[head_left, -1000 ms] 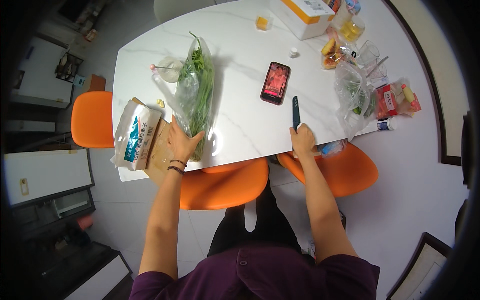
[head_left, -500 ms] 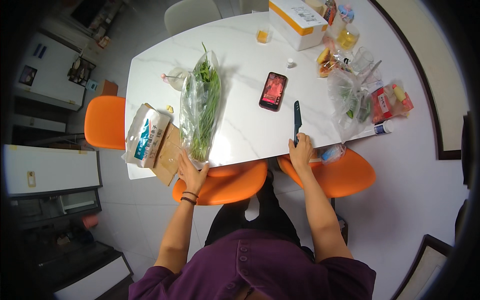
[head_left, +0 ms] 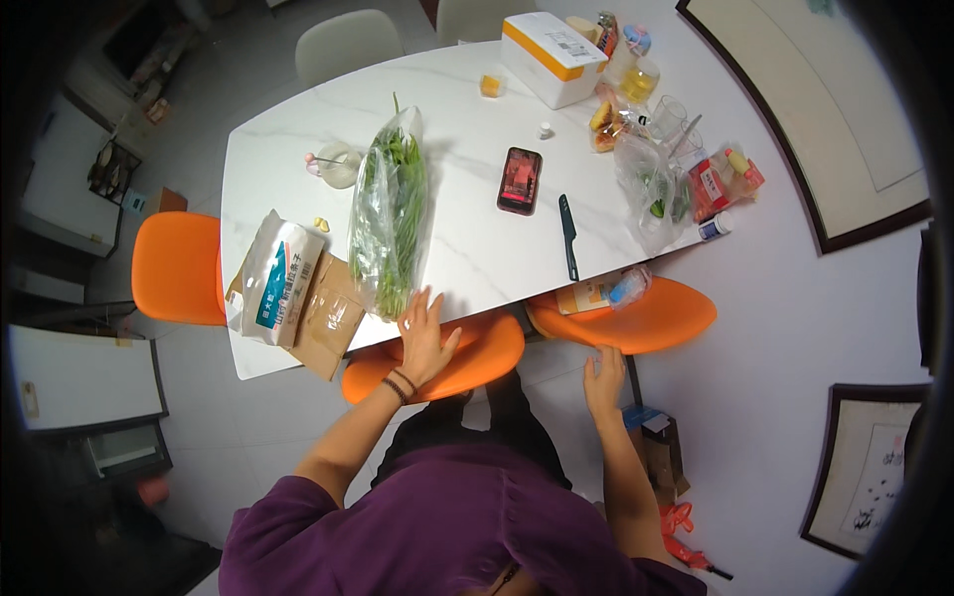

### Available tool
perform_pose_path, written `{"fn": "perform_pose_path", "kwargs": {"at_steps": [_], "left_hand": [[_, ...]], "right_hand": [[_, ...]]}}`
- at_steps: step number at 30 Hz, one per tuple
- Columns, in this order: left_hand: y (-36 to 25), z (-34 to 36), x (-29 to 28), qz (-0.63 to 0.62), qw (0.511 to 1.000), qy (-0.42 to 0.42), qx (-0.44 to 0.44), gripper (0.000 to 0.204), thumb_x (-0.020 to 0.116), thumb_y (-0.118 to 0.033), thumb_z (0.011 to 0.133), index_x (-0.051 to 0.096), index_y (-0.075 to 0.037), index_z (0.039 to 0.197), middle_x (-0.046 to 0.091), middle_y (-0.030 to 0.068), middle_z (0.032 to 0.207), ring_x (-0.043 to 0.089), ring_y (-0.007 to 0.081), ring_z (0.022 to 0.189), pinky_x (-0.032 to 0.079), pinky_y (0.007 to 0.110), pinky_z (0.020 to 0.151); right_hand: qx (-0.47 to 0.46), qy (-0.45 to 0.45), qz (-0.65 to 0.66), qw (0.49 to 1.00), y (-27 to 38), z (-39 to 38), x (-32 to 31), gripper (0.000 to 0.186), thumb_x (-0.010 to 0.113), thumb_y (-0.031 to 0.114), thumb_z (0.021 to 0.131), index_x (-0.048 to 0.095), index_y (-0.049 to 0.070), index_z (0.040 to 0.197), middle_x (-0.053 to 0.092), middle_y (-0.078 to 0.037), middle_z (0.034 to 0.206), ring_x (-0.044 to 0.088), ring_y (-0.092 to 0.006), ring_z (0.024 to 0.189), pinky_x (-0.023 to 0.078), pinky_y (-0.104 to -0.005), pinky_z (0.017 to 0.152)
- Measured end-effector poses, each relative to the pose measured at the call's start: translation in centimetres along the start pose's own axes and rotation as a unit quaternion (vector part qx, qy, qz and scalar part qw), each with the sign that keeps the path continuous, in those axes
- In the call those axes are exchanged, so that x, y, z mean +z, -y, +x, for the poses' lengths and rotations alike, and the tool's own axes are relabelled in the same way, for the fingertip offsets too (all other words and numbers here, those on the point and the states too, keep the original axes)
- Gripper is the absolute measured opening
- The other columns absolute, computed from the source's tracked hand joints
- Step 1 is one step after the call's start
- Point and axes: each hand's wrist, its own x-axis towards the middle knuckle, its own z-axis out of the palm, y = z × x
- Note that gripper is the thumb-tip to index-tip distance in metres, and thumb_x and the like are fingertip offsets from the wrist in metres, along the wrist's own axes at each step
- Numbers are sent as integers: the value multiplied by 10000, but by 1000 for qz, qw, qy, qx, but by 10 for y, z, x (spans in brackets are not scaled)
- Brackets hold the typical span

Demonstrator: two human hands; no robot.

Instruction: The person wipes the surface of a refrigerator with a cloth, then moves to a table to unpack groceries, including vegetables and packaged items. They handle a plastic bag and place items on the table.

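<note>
White veined counter [head_left: 472, 248], person [head_left: 427, 517] before it: left hand [head_left: 427, 341] spread, empty, at the lower end of the bagged greens [head_left: 391, 219] lying there — contact unclear; right hand [head_left: 603, 385] loosely curled, empty, off the edge — beyond, knife [head_left: 567, 236] and phone [head_left: 519, 181].

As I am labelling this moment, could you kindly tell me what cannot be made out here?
In the head view:
Left hand: whether it touches the bag of greens; the downward angle hides any gap.
White package: contents hidden by its opaque wrapping.
Phone: screen details too small.
Large framed picture: cut off by the top edge.
</note>
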Motion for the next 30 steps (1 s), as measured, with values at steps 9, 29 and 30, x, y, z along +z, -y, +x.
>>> {"fn": "perform_pose_path", "kwargs": {"at_steps": [9, 29, 30], "left_hand": [[17, 156, 20, -60, 985, 61, 149, 653, 616, -216, 766, 361, -16, 1333, 481, 173, 1280, 382, 337, 1238, 278, 481, 994], [-65, 234, 119, -20, 977, -52, -204, 994, 832, -357, 560, 329, 41, 1319, 476, 187, 1187, 430, 349, 1119, 335, 475, 935], [-65, 222, 117, -24, 978, -44, -201, 1010, 833, -362, 564, 318, 47, 1331, 470, 193, 1210, 429, 351, 1123, 333, 475, 936]], "right_hand": [[63, -1, 34, 997, 41, -106, -10, 243, 580, 23, 808, 555, -5, 1048, 550, -165, 945, 543, -318, 857, 426, -402, 757], [123, 77, 85, 986, 15, -90, 10, 279, 590, -43, 789, 551, -4, 1062, 566, -171, 997, 575, -299, 847, 466, -373, 745], [109, 80, 85, 987, 15, -84, 10, 277, 587, -42, 792, 549, -5, 1064, 564, -172, 997, 574, -300, 848, 466, -372, 744]]}}
